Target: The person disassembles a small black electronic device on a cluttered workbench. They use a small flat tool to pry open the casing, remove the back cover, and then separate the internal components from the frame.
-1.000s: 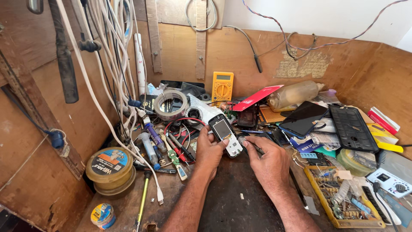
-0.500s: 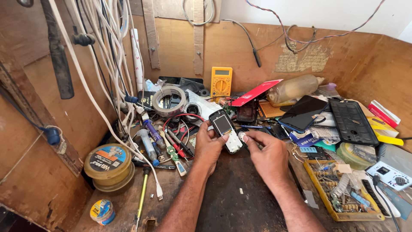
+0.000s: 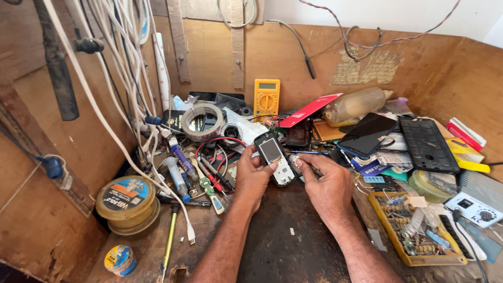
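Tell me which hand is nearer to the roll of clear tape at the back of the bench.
Left. The left hand, holding the small phone, sits just right of and below the tape roll. The right hand lies farther right, beyond the phone.

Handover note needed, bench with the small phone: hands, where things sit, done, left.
Left hand: holds the small phone tilted, screen up, above the dark benchtop.
Right hand: grips a thin dark tool, fingertips against the phone's right edge.
Nearby: yellow multimeter leans on the back wall; tape roll left of the phone; yellow parts tray to the right.
Done: phone's lower front looks bare, keypad apparently off.
Left: phone not reassembled; cannot tell what the tool tip touches.
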`<state>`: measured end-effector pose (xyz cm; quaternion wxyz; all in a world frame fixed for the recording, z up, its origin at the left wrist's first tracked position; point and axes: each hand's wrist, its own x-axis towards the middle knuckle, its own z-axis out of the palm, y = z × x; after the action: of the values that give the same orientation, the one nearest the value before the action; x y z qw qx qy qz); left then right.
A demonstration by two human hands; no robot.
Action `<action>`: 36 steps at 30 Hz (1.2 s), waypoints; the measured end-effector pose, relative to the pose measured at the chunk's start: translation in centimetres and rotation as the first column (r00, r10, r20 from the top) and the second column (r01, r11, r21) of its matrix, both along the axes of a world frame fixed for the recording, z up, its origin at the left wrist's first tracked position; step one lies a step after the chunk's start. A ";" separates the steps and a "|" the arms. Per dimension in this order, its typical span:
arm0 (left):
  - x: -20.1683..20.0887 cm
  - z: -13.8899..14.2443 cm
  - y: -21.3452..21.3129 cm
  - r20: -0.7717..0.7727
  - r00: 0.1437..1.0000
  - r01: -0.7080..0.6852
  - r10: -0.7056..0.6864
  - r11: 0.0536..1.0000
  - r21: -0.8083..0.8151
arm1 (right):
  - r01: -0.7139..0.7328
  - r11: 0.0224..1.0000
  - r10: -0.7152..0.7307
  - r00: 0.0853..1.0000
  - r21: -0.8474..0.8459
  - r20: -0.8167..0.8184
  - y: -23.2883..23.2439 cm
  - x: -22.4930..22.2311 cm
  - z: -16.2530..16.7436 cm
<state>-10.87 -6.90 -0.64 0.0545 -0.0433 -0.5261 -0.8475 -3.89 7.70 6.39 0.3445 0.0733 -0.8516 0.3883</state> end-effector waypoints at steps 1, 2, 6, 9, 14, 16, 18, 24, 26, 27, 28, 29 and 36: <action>0.1 0.0 -0.1 0.000 1.000 -0.001 0.001 1.000 -0.022 | 0.007 1.000 -0.007 1.000 0.007 0.017 -0.2 0.1 0.0; 0.1 0.1 -0.1 -0.001 1.000 0.000 0.000 0.999 -0.041 | 0.002 1.000 -0.002 1.000 0.027 0.007 -0.4 0.1 0.0; 0.3 0.3 -0.2 -0.016 1.000 -0.001 -0.001 0.993 -0.120 | 0.012 0.997 -0.013 1.000 0.079 0.015 -0.4 -0.2 -0.6; 0.4 0.5 -0.2 0.002 1.000 -0.010 0.010 0.990 -0.142 | -0.010 1.000 0.011 0.997 -0.011 0.078 -0.1 -0.9 -1.6; 0.5 0.8 0.0 0.021 1.000 0.010 -0.008 0.992 -0.123 | -0.156 0.918 0.251 0.940 -0.365 0.230 1.3 -2.8 -3.0; 0.6 0.8 -0.1 0.019 1.000 0.024 -0.022 0.994 -0.104 | -0.162 0.908 0.270 0.931 -0.387 0.245 1.7 -3.1 -3.3; 0.7 0.9 0.0 0.027 0.999 0.036 -0.034 0.996 -0.085 | -0.195 0.890 0.304 0.927 -0.412 0.217 2.0 -3.2 -3.5; 0.6 0.9 0.2 0.003 0.994 0.106 -0.107 0.994 0.029 | -0.139 0.849 0.318 0.905 -0.510 0.282 2.6 -2.9 -3.4; 0.5 0.8 0.2 0.003 0.994 0.106 -0.107 0.994 0.032 | -0.154 0.847 0.324 0.908 -0.509 0.265 2.6 -2.9 -3.3; 0.5 0.8 0.3 0.005 0.994 0.106 -0.106 0.994 0.033 | -0.177 0.851 0.330 0.913 -0.495 0.239 2.6 -3.0 -3.2; 0.5 0.7 0.3 0.006 0.994 0.109 -0.110 0.993 0.045 | -0.200 0.855 0.335 0.918 -0.479 0.214 2.7 -3.0 -3.2; 0.5 0.7 0.3 0.005 0.994 0.113 -0.113 0.992 0.057 | -0.179 0.849 0.332 0.913 -0.496 0.239 2.6 -3.0 -3.1; 0.4 0.8 0.2 0.029 0.990 0.139 -0.140 0.989 0.055 | -0.144 0.791 0.388 0.869 -0.594 0.307 3.2 -2.8 -2.7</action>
<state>-10.43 -6.70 0.18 -0.0123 -0.0647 -0.5001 -0.8635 -6.68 10.86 3.66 0.1030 0.0089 -0.7356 0.6695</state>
